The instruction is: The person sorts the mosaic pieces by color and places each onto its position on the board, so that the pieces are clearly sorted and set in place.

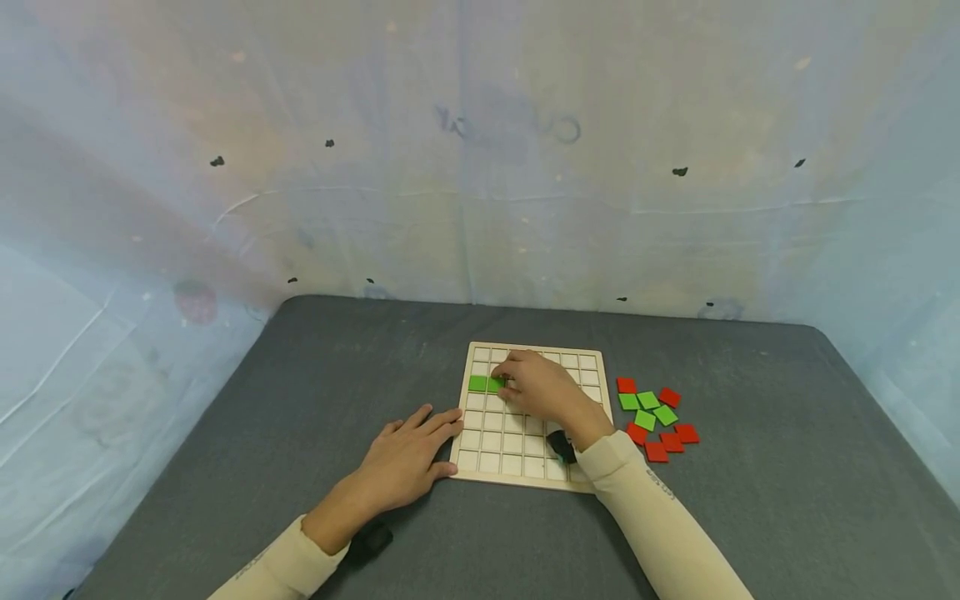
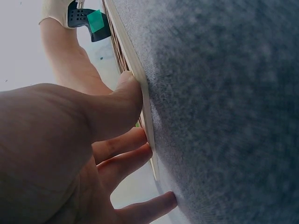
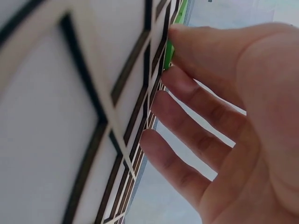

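Observation:
A light wooden grid board lies on the dark table, its square cells mostly pale. One green tile fills a left-column cell, and a second green tile is in the cell beside it. My right hand pinches this second tile between thumb and forefinger. In the right wrist view, the green tile shows at the fingertips, against the grid. My left hand rests at the board's left edge with fingers spread. Its thumb touches the board's rim in the left wrist view.
Right of the board lie loose green tiles and red tiles, several of each, some touching or overlapping. The grey table extends around the board. A pale cloth wall stands behind it.

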Motion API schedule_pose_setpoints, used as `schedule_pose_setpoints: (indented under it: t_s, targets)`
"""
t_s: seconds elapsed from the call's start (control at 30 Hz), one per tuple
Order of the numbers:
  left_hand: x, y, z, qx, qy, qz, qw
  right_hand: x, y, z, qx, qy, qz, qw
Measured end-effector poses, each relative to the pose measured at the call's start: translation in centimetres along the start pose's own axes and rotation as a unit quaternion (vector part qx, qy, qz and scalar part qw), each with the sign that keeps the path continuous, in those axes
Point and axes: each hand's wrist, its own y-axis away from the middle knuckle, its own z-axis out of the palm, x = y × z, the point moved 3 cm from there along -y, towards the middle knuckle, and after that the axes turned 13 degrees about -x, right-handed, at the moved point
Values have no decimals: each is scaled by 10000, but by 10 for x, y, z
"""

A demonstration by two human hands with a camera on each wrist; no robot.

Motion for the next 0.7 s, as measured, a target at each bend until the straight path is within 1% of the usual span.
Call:
schedule_pose_setpoints:
  t_s: [0.17,0.3,0.53,0.7]
  targets:
    - [0,1,1,-11,48,-9,10000,-3,3,0,-56,36,77,9999]
    - [-1,1,1,11,-3,-4,10000,-8,10,-4,-59,59,95,9999]
    - [-1,2,0,-67,21,42,10000,-14,38,-15,135,158,67,9998]
    - [-1,2,-1,26,9,108,9999,-7,62,-17,277,144,29,9995]
